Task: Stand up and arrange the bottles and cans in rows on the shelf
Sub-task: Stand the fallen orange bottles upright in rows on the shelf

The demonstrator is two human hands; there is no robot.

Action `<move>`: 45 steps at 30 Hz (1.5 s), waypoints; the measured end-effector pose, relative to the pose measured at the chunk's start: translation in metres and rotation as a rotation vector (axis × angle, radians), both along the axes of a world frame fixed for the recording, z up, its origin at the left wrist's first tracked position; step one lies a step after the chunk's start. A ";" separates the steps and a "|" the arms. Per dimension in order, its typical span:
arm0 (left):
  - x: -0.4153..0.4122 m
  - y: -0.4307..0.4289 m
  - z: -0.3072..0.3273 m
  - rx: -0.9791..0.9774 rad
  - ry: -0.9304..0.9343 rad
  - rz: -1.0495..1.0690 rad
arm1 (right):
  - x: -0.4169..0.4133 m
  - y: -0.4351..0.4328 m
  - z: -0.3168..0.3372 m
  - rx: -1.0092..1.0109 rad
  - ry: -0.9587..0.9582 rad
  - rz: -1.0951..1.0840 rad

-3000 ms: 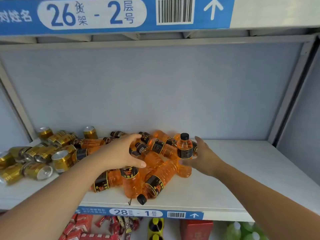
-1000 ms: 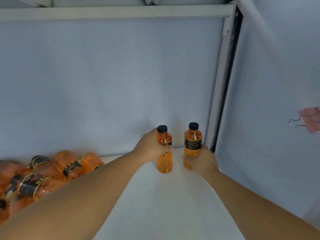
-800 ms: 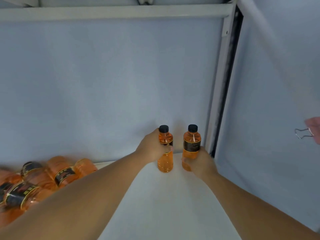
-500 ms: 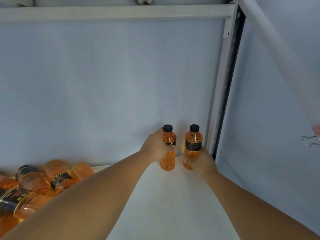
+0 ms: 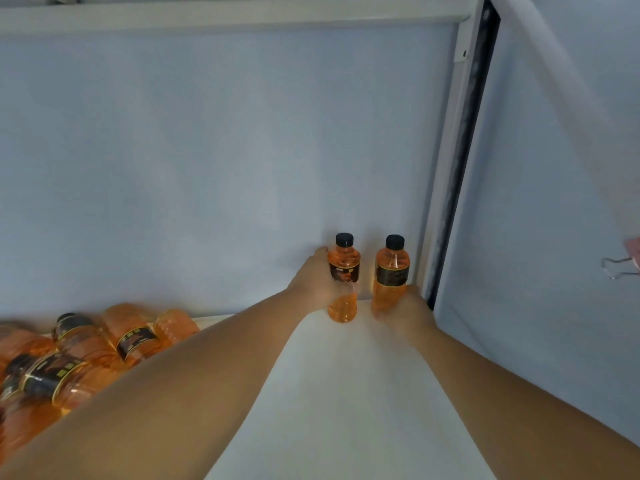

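1. Left hand (image 5: 317, 284) curled round the middle of the left bottle (image 5: 343, 263), covering part of its black label; clamped on it, fingers not apart.
2. Right hand (image 5: 407, 311) closed round the lower part of the right bottle (image 5: 393, 268), coming from 5 o'clock of it; somewhat blurred, single fingers hard to tell.
3. Both bottles upright, black caps on top, orange liquid inside, at about 1 o'clock in the far right corner of the shelf (image 5: 346, 393); side by side, near each other but apart, with a narrow gap between.
4. Bases low at the white board; touching it or just above it, cannot tell.
5. Just behind the bottles, at 12 o'clock, the grey back panel (image 5: 207, 168); at 3 o'clock of the right bottle, just beside it, the metal post (image 5: 446, 174), then the side panel (image 5: 554, 220).
6. Open white board from the bottles toward 6 o'clock, between the two forearms, and toward 9 o'clock along the back panel.
7. At 8 o'clock, a pile of bottles (image 5: 104, 348) of the same kind, lying on their sides, well apart from the two upright ones.
8. Labels black with gold edges and a gold-orange mark; writing too blurred to read.
9. At 3 o'clock on the side panel, a metal binder clip (image 5: 614, 268) with something pink, cut by the frame edge.
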State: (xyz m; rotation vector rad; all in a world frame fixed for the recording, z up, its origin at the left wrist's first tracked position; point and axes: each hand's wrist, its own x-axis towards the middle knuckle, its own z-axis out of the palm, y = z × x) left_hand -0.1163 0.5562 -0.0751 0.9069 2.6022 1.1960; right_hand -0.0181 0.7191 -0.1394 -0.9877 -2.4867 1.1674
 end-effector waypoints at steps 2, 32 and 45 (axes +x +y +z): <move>0.000 -0.018 -0.004 -0.118 -0.012 -0.014 | 0.009 -0.004 -0.003 0.061 -0.057 -0.052; -0.039 -0.368 0.021 -0.781 0.003 0.018 | -0.039 -0.290 -0.009 0.186 -0.169 0.488; -0.061 -0.422 0.028 -0.968 -0.067 -0.140 | -0.038 -0.311 -0.016 0.125 -0.043 0.259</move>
